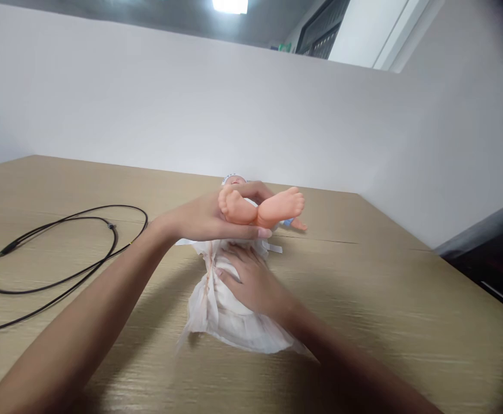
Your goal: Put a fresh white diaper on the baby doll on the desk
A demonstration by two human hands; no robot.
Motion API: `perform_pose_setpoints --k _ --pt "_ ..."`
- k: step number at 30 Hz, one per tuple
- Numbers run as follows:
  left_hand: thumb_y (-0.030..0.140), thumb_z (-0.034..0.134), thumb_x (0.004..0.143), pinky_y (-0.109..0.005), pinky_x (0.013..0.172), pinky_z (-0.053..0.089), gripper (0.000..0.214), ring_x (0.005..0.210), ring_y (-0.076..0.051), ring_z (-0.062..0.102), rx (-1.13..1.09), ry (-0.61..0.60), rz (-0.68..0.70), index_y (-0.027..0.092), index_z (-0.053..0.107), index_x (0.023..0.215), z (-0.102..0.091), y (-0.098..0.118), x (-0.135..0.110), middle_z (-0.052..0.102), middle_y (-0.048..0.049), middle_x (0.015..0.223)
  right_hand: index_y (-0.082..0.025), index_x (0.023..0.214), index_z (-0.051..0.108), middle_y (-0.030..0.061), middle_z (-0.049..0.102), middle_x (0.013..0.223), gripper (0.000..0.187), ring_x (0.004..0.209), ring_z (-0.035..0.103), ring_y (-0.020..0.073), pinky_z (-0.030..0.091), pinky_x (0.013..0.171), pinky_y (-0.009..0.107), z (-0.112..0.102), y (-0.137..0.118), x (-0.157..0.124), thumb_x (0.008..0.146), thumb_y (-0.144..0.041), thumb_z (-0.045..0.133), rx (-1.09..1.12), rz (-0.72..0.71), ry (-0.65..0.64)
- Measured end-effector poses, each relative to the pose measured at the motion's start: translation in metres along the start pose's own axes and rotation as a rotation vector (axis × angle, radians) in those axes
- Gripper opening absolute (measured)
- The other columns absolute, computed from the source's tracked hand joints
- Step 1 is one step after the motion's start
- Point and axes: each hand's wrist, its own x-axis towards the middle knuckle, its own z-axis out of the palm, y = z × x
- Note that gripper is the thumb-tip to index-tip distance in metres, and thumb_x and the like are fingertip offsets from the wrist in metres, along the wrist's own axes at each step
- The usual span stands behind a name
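A baby doll lies on its back on the wooden table, its two feet raised toward me. My left hand is closed round the doll's ankles and holds the legs up. Under the doll lies a white diaper, spread toward me. My right hand rests flat on the diaper with fingers stretched out, just below the lifted legs. The doll's head and body are mostly hidden behind the feet and my left hand.
A black cable lies looped on the table at the left. A white partition wall stands along the table's far edge. A dark object sits past the table's right edge.
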Motion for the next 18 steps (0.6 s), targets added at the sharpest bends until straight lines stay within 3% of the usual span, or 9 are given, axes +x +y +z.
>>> perform_pose_setpoints --k 5,9,12,15,18 --pt "0.026 0.082 0.096 -0.031 0.103 0.057 0.03 0.119 -0.021 0.074 0.022 -0.033 0.003 0.033 0.078 0.125 -0.001 0.002 0.001 0.078 0.0005 0.135 -0.028 0.124 0.072 0.0063 0.082 0.125 0.02 0.114 0.077 0.0302 0.061 0.104 0.051 -0.013 0.018 -0.013 0.109 -0.032 0.059 0.141 0.153 0.172" --pt "0.032 0.083 0.095 -0.034 0.103 0.057 0.031 0.12 -0.023 0.073 0.071 -0.006 -0.041 0.028 0.076 0.125 0.0 0.002 -0.002 0.077 -0.0029 0.134 -0.026 0.114 0.074 0.0081 0.084 0.113 0.021 0.107 0.078 0.0325 0.06 0.1 0.053 -0.033 0.059 -0.043 0.109 -0.038 0.059 0.073 0.11 0.284" --pt "0.039 0.085 0.093 -0.037 0.096 0.059 0.04 0.115 -0.026 0.075 0.111 0.002 -0.131 0.026 0.072 0.128 0.003 0.0 -0.006 0.078 -0.0052 0.127 -0.026 0.115 0.074 0.0072 0.084 0.108 0.02 0.1 0.079 0.0304 0.063 0.093 0.047 -0.051 0.085 -0.061 0.107 -0.038 0.061 0.059 0.129 0.323" --pt "0.04 0.086 0.091 -0.036 0.088 0.061 0.045 0.111 -0.026 0.076 0.071 -0.016 -0.164 0.028 0.07 0.132 0.008 -0.003 -0.009 0.08 -0.0043 0.119 -0.025 0.116 0.073 0.0044 0.081 0.095 0.019 0.088 0.078 0.0264 0.062 0.087 0.042 -0.063 0.095 -0.066 0.108 -0.036 0.061 0.082 0.188 0.399" --pt "0.038 0.085 0.092 -0.036 0.089 0.063 0.044 0.109 -0.025 0.076 0.072 0.005 -0.152 0.028 0.072 0.132 0.014 -0.005 -0.012 0.079 -0.0054 0.12 -0.025 0.116 0.071 0.0034 0.079 0.093 0.015 0.087 0.077 0.0249 0.061 0.089 0.041 -0.065 0.091 -0.064 0.109 -0.033 0.061 0.068 0.147 0.462"
